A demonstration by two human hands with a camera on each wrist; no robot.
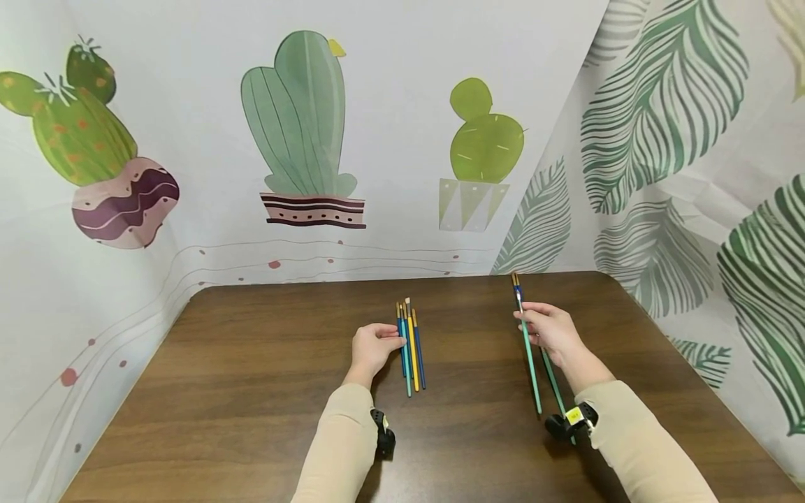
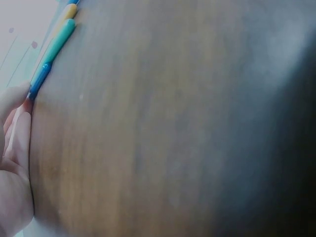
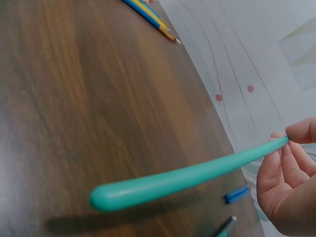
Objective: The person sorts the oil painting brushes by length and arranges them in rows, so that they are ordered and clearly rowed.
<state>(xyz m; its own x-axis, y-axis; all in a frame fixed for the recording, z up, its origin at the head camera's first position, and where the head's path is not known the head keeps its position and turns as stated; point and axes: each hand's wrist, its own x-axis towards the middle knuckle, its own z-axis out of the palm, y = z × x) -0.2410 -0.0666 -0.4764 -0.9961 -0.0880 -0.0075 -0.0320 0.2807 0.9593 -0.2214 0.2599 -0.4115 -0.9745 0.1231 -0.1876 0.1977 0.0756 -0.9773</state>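
Note:
Several paintbrushes with blue, teal and yellow handles [image 1: 412, 353] lie side by side on the brown table, bristles toward the wall. At their left edge my left hand [image 1: 370, 349] pinches at the leftmost brushes with thumb and fingers; in the left wrist view, its thumb is against a blue handle [image 2: 40, 80]. To the right, my right hand [image 1: 553, 334] pinches a teal paintbrush [image 1: 531, 370] near its ferrule. That brush slants above the table, its handle end toward me. Under this hand lie another teal-handled brush [image 1: 553, 384] and a blue one [image 3: 237, 194], partly hidden.
The wooden table [image 1: 264, 377] ends at a wall hanging [image 1: 402, 140] printed with cacti and leaves. Black wrist cameras [image 1: 382, 434] are strapped to both sleeves. A stretch of bare tabletop separates the two groups of brushes.

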